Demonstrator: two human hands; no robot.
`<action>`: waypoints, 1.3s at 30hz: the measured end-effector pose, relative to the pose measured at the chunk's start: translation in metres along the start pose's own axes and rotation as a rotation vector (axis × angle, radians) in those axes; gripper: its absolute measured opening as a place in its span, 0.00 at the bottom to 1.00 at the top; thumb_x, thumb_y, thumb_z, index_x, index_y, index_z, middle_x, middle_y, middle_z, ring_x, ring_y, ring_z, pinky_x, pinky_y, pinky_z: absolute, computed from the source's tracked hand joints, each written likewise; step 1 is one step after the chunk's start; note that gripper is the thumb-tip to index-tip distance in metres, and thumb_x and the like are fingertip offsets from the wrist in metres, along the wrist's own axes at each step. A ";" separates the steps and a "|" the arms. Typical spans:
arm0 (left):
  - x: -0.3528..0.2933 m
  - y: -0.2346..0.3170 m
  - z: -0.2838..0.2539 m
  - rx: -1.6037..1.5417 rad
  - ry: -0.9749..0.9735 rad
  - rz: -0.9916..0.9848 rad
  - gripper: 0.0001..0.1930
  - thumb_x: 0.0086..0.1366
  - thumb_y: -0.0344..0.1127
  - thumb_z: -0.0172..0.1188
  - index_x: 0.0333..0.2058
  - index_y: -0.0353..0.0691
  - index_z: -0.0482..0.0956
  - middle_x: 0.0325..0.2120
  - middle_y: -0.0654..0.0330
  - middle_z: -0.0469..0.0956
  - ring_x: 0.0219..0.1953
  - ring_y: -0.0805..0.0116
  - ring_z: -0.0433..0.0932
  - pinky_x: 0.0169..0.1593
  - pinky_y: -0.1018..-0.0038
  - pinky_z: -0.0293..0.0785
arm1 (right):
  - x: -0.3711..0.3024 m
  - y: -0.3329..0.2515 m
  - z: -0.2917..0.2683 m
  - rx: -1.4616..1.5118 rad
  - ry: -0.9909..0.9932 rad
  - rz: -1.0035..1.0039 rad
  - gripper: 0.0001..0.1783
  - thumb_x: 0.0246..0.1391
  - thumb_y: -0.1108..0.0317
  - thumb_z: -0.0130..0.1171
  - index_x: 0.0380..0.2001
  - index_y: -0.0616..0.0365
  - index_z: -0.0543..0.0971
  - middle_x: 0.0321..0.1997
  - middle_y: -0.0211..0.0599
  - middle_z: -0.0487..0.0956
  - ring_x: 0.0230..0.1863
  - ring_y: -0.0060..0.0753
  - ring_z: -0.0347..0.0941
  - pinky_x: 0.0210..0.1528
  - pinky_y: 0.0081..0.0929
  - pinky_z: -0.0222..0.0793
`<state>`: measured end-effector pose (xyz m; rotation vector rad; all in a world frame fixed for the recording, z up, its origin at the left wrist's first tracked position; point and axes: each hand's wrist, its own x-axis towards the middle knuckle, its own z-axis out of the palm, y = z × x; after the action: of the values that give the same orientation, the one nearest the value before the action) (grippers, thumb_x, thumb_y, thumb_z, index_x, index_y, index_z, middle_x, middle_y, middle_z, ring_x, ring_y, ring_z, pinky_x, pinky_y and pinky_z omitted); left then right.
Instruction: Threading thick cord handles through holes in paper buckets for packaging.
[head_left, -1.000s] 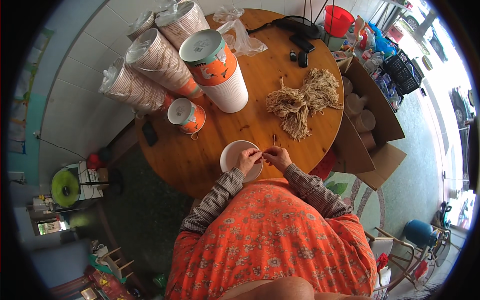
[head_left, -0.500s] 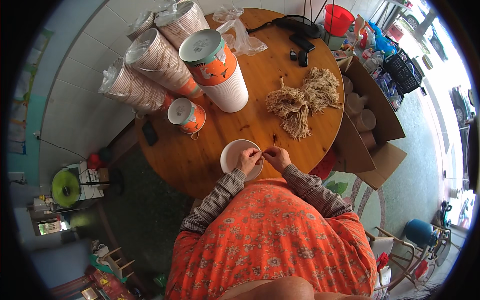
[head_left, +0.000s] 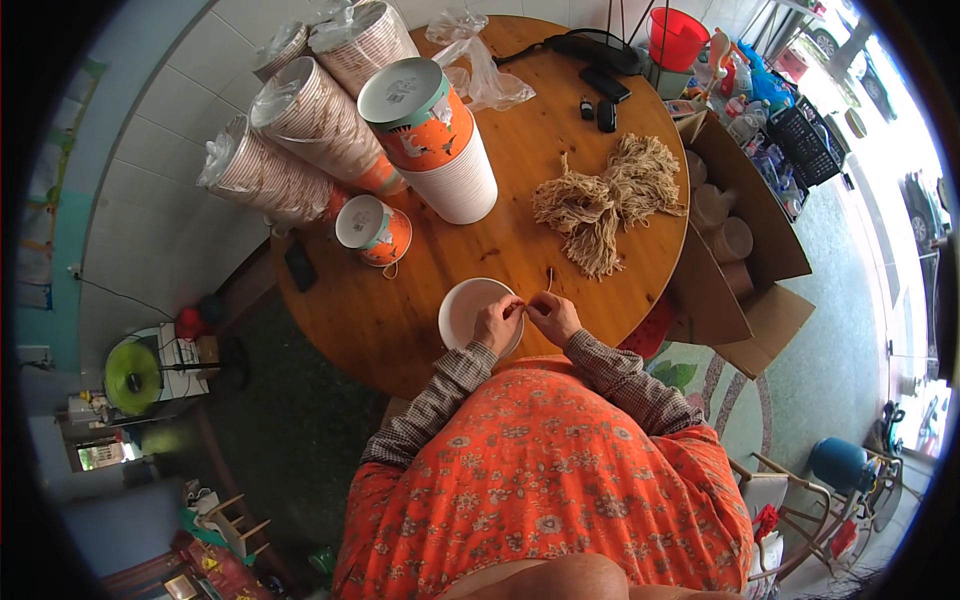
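Both hands meet at the near edge of the round wooden table, just over a white paper cup that stands open side up. Left hand lies over the right part of the cup rim, with the fingers curled and the fingertips pinched together. Right hand is just beside it, also nearly closed, and pinches a thin straw-coloured string whose free end points up and away from the person. The two hands touch, or almost touch, at the fingertips. It is too small to tell if the left hand holds the same string or only the cup edge.

I judge that the step in hand is fixing a string handle to the cup rim, perhaps threading or knotting it. The next move seems to call for a fine, steady pinch and for keeping the light cup from tipping under the pull.

Farther on the table lies a bundle of strings of the same colour. A small orange cup with a white inside stands to the left, and behind it a tall stack of cups. Sleeves of stacked cups in plastic lie at the far left edge. An open cardboard box stands at the right side of the table.
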<state>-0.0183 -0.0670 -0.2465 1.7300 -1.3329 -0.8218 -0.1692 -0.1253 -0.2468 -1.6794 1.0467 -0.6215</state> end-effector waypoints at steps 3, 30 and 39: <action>-0.002 0.002 -0.001 0.152 0.039 0.115 0.07 0.59 0.33 0.58 0.32 0.35 0.77 0.22 0.56 0.79 0.25 0.70 0.79 0.30 0.76 0.73 | 0.000 -0.001 -0.002 -0.009 -0.008 0.031 0.11 0.46 0.64 0.58 0.29 0.61 0.77 0.27 0.43 0.79 0.29 0.38 0.77 0.33 0.29 0.72; 0.002 -0.023 -0.006 -1.206 -0.245 -0.797 0.07 0.62 0.34 0.57 0.33 0.38 0.79 0.20 0.69 0.72 0.21 0.78 0.68 0.25 0.79 0.65 | -0.001 -0.006 -0.002 -0.080 0.044 -0.126 0.07 0.49 0.65 0.60 0.29 0.56 0.78 0.28 0.35 0.77 0.26 0.34 0.75 0.30 0.28 0.71; 0.003 0.001 0.001 -0.613 -0.140 -0.535 0.06 0.59 0.32 0.61 0.34 0.36 0.79 0.23 0.68 0.76 0.23 0.82 0.70 0.28 0.85 0.67 | 0.000 -0.007 -0.009 -0.237 0.069 -0.171 0.05 0.45 0.67 0.58 0.25 0.55 0.75 0.26 0.36 0.75 0.28 0.39 0.74 0.30 0.32 0.71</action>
<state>-0.0187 -0.0706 -0.2465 1.5424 -0.5805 -1.4917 -0.1742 -0.1287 -0.2373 -1.9813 1.0660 -0.6910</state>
